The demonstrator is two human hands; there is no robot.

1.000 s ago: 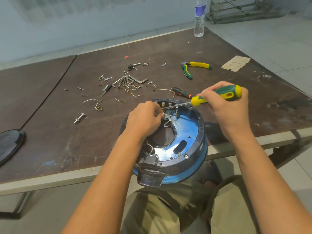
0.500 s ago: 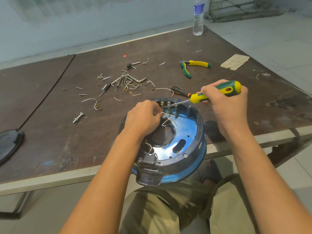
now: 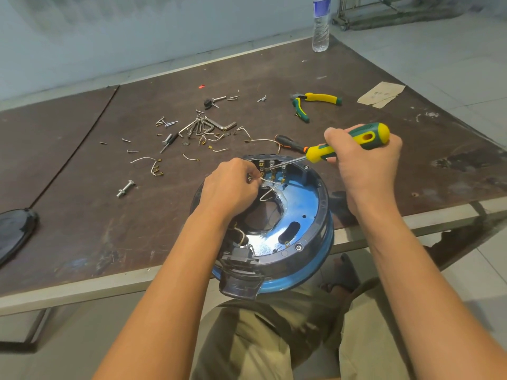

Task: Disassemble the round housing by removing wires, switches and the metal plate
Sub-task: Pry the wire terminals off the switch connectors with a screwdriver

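The round blue and black housing leans tilted against the table's front edge, over my lap. Its shiny blue metal plate faces up, with a black switch block at its near rim. My left hand pinches a white wire beside the terminals at the far rim. My right hand grips a yellow and green screwdriver, its shaft slanting down-left with the tip at those terminals.
Loose screws, hex keys and cut wires lie on the brown table beyond the housing. An orange-handled screwdriver, yellow and green pliers, a bolt and a water bottle lie there too. A black lid sits far left.
Both hands stay at the terminals, only shifting slightly. The screwdriver tip stays at the same terminals and the wire stays pinched.
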